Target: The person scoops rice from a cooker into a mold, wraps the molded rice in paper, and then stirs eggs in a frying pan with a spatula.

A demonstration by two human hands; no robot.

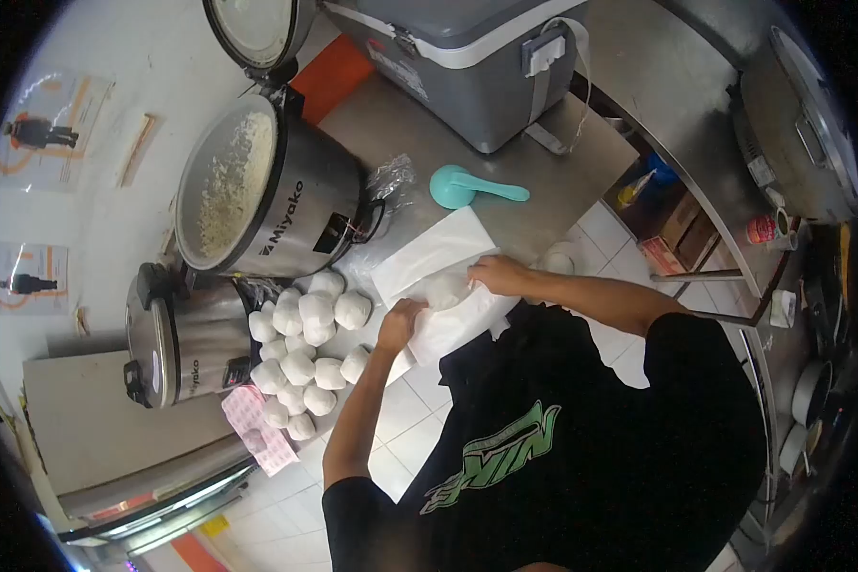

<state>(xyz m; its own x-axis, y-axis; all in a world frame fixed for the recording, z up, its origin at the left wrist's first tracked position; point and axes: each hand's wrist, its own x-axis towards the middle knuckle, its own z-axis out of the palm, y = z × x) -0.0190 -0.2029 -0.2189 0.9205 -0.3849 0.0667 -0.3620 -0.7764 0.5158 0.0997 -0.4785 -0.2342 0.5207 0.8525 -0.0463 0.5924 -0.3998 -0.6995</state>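
Observation:
A sheet of white wrapping paper (472, 322) lies in front of me with a rounded white lump (443, 292) on it, probably rice, partly covered. My left hand (400, 324) is closed on the paper at the lump's left side. On the other side, my right hand (499, 274) has its fingers closed on the paper's upper right edge. A folded white stack of paper (436, 250) lies just beyond. To the left, several round white wrapped bundles (297, 368) are heaped together. A turquoise scoop (456, 187) rests on the steel table past the paper.
An uncovered Miyako rice cooker (305, 205) holding rice stands at the left, with a lidded cooker (200, 334) nearer. A grey cool box (467, 71) sits at the back of the steel table (391, 119). Pink printed paper (260, 429) lies by the bundles. A large pot (796, 133) stands far right.

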